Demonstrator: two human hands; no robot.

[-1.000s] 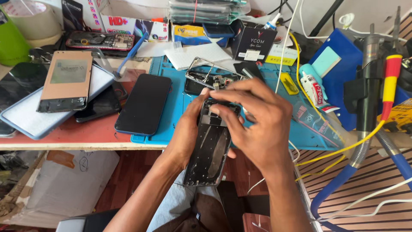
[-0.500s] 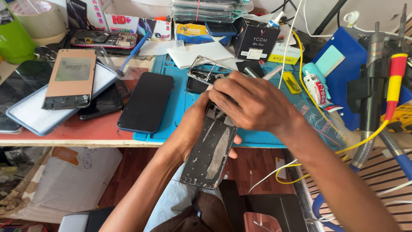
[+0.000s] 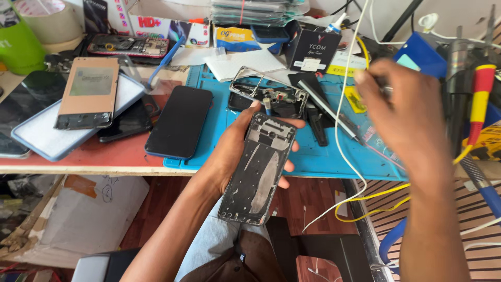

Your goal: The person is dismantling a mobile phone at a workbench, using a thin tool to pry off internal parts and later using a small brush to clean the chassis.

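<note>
Right now the left hand [image 3: 229,151] grips a stripped phone frame [image 3: 258,169] from beneath, fingers wrapped round both long edges, held tilted just over the front edge of the blue work mat [image 3: 323,156], above the lap. Frame looks bare inside: no board, no battery, just grey metal w/ adhesive marks. So teardown seems mostly done; refit or cleaning looks left, judging by loose parts on the mat. Right hand [image 3: 407,120] is raised off to the right, blurred, fingers pinched near a thin metal tool [image 3: 389,90]; can't tell if it's truly gripped. Another frame w/ camera bits [image 3: 271,94] lies on the mat just beyond. Black phone [image 3: 180,122] rests face down at the mat's left edge.
</note>
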